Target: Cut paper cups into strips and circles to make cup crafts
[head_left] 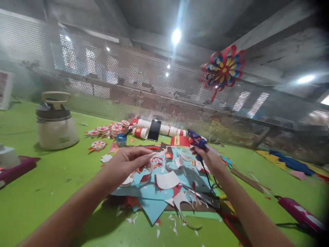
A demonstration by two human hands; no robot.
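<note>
Basically, head cam: blue glue gun [198, 140] was up over a scrap-strewn worktop [20, 206].
L hand [131, 162] had a narrow grip, pinching a white paper piece [155, 155], exact shape unclear; R hand [207, 156] was wrapped round the gun. Lt-blue sheets [153, 210] lay below, w/ paper cuttings [167, 180] on top & scissors [205, 199] on R; phone [154, 129] sat by a red-white tube [168, 130] behind.
</note>
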